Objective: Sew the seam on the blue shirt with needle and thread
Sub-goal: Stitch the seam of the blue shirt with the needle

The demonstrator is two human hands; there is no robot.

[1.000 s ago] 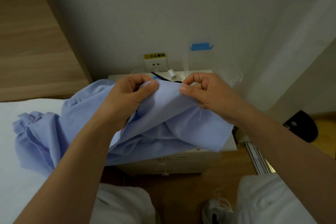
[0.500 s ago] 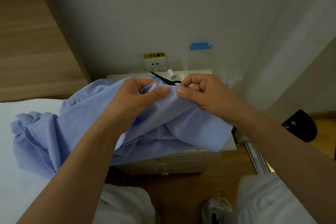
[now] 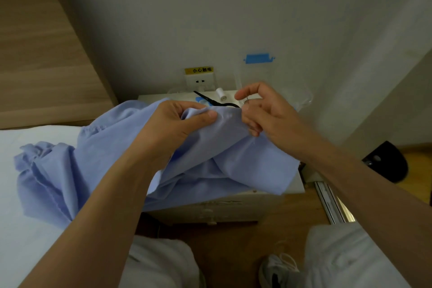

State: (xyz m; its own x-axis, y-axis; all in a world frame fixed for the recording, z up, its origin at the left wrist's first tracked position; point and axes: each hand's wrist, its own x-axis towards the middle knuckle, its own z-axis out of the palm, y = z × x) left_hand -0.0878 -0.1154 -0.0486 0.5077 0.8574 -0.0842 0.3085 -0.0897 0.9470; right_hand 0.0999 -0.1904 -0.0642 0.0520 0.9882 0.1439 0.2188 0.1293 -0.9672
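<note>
The blue shirt [image 3: 233, 159] is thin, soft woven cloth. It is bunched in loose folds and drapes from the white bed [image 3: 23, 229] under the left forearm onto the pale surface [image 3: 297, 184] below both hands. The left hand [image 3: 173, 124] grips a raised fold of it, with the thumb pressed flat on top and the fingers curled beneath.

Half a second ago the right hand [image 3: 268, 112] pinched the same fold beside the left thumb. It has now lifted off and sits just right of the fold, with fingers loosely curled and lower fingertips brushing the cloth. A thin grey sliver, seemingly the needle [image 3: 247, 100], shows at its fingers, but it is too small to tell whether they pinch it.

Beyond the hands lie slim black scissors [image 3: 215, 101] and a small white cylindrical thread spool [image 3: 219, 94].
</note>
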